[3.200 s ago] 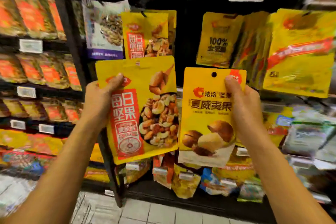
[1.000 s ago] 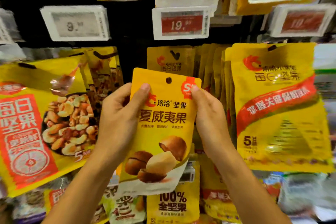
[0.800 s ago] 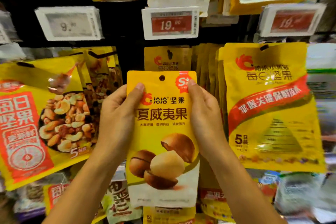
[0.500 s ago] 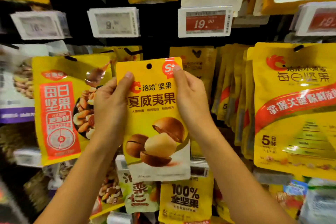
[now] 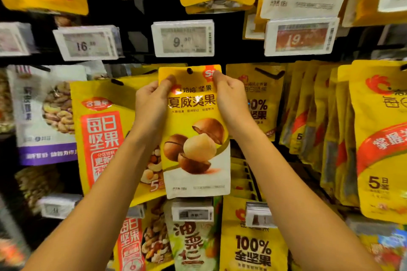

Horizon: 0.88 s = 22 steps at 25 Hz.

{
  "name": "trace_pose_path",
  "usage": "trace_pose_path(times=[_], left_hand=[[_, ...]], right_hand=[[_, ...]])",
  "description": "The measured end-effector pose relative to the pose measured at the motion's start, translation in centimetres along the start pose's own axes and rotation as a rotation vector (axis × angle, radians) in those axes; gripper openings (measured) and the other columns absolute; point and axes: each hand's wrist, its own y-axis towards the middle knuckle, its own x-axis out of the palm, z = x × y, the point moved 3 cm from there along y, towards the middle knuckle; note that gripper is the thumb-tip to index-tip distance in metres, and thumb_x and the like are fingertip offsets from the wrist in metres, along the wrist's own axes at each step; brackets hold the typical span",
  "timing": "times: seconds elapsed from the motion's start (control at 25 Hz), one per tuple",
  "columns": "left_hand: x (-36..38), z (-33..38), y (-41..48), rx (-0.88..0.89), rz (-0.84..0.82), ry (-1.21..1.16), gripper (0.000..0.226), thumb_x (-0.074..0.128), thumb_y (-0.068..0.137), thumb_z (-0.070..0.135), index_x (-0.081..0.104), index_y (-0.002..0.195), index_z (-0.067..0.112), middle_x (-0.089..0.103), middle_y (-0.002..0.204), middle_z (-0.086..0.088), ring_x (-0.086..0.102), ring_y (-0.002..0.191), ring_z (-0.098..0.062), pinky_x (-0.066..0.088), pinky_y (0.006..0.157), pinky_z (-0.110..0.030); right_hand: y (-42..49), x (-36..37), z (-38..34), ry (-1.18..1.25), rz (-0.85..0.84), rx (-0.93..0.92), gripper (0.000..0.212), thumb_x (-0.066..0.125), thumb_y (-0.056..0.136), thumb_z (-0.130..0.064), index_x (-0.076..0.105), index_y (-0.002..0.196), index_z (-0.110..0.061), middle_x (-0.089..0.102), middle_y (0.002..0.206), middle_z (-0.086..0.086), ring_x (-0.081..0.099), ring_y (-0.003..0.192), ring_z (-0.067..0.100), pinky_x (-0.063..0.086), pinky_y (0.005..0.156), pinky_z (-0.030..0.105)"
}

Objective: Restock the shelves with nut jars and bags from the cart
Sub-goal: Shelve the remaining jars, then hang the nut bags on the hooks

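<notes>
Upright yellow macadamia bag (image 5: 195, 138) before pegs

Yellow-white nut bag (image 5: 196, 138), red logo

A black display rack (image 5: 231, 39) fills the view. White electronic price tags (image 5: 184, 38) sit in a row across it, reading 16, 9 and 19, under warm light.

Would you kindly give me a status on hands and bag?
Left hand, right hand pinching macadamia bag top corners. Bag upright below 9 price tag. Hooked or not, cannot tell.
</notes>
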Motion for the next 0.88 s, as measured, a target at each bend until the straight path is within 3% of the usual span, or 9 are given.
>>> trace_pose_path(times=[0.2,0.32,0.4,0.44,0.56,0.64,0.72,0.8,0.88], left_hand=[[0.3,-3.2,1.4,-0.004,-0.052,0.075,0.024,0.053,0.095,0.031,0.065,0.077,0.019,0.071,0.063,0.009,0.069,0.063,-0.004,0.052,0.054,-0.019],[0.5,-4.1,2.2,0.17,-0.081,0.279,0.036,0.046,0.098,0.034,0.063,0.077,0.011,0.07,0.074,0.002,0.067,0.074,-0.002,0.053,0.069,-0.021],[0.8,-4.1,2.5,0.267,-0.119,0.409,0.036,0.041,0.1,0.03,0.054,0.071,0.012,0.061,0.071,0.004,0.059,0.068,0.009,0.041,0.065,-0.004],[0.9,-4.1,2.6,0.275,-0.138,0.451,0.034,0.04,0.101,0.029,0.051,0.073,0.013,0.058,0.071,0.004,0.058,0.068,0.007,0.036,0.06,-0.004],[0.3,-4.1,1.7,0.268,-0.155,0.558,0.027,0.041,0.1,0.032,0.052,0.101,0.008,0.056,0.093,0.0,0.053,0.082,-0.008,0.036,0.064,-0.015],[-1.5,-3.3,-0.1,0.306,-0.102,0.515,0.032,0.044,0.099,0.031,0.05,0.118,0.007,0.055,0.105,0.002,0.051,0.093,-0.007,0.038,0.071,-0.007],[-4.7,-2.7,-3.4,0.274,0.007,0.465,0.028,0.046,0.098,0.028,0.052,0.119,0.009,0.058,0.11,-0.004,0.056,0.1,-0.014,0.045,0.085,-0.017],[-7.9,-3.1,-8.2,0.095,0.012,0.344,0.015,0.045,0.098,0.023,0.058,0.1,0.015,0.065,0.093,-0.005,0.063,0.087,-0.02,0.051,0.08,-0.036],[-11.7,-4.0,-14.6,-0.104,0.017,0.263,0.024,0.041,0.1,0.019,0.059,0.083,0.016,0.065,0.067,0.004,0.062,0.06,-0.011,0.051,0.059,-0.025]], right_hand=[[1.0,-0.1,3.1,-0.119,0.025,-0.009,0.05,0.035,0.1,-0.036,0.047,0.068,0.001,0.041,0.061,0.027,0.038,0.052,0.033,0.031,0.059,0.031],[1.9,-0.2,3.9,-0.198,0.058,-0.045,0.058,0.036,0.099,-0.038,0.05,0.071,0.01,0.05,0.072,0.036,0.048,0.061,0.04,0.034,0.062,0.032],[2.5,-0.2,4.0,-0.282,0.127,-0.053,0.052,0.036,0.1,-0.036,0.049,0.065,0.001,0.053,0.074,0.032,0.05,0.065,0.034,0.034,0.061,0.032],[2.5,-0.2,4.1,-0.333,0.156,-0.061,0.048,0.035,0.1,-0.036,0.049,0.066,-0.004,0.054,0.075,0.029,0.05,0.066,0.03,0.034,0.06,0.033],[0.3,-1.1,4.1,-0.478,0.227,-0.091,0.044,0.03,0.101,-0.036,0.056,0.095,-0.001,0.062,0.087,0.018,0.058,0.077,0.023,0.045,0.072,0.039],[-2.9,-1.8,3.5,-0.531,0.328,-0.15,0.036,0.031,0.101,-0.033,0.052,0.114,-0.007,0.061,0.096,0.001,0.058,0.086,0.013,0.045,0.074,0.029],[-7.3,-2.0,3.3,-0.507,0.375,-0.175,0.028,0.034,0.1,-0.027,0.052,0.113,-0.012,0.061,0.1,-0.002,0.059,0.092,0.014,0.044,0.075,0.025],[-12.6,-1.1,3.9,-0.329,0.215,-0.126,0.022,0.035,0.099,-0.025,0.055,0.099,-0.019,0.064,0.088,-0.004,0.064,0.08,0.015,0.049,0.071,0.026],[-18.7,0.7,5.5,-0.164,-0.025,0.0,0.024,0.034,0.097,-0.027,0.056,0.088,-0.025,0.064,0.075,-0.003,0.064,0.064,0.013,0.05,0.062,0.024]])
